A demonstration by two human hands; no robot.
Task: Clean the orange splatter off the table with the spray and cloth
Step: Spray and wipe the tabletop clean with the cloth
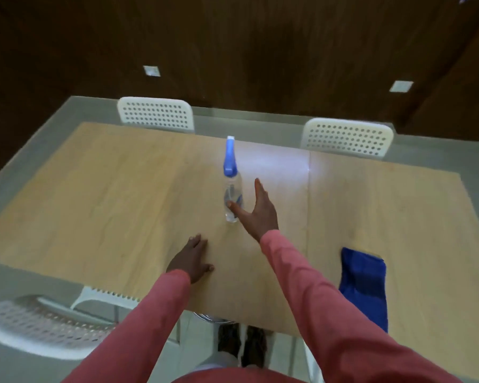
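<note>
A clear spray bottle [232,189] with a blue trigger head stands upright near the middle of the light wooden table [108,194]. My right hand [256,210] is spread open just right of the bottle, its thumb in front of the bottle's lower part and its fingers straight. My left hand [192,258] rests flat on the tabletop near the front edge, fingers straight. A folded blue cloth [364,283] lies on the table at the front right, apart from both hands. No orange splatter shows on the wood in this blurred view.
Two white perforated chairs [155,114] [347,136] stand at the table's far side. Another white chair [39,324] sits at the near left. A seam [308,205] runs across the tabletop right of my right hand. Dark wood wall behind.
</note>
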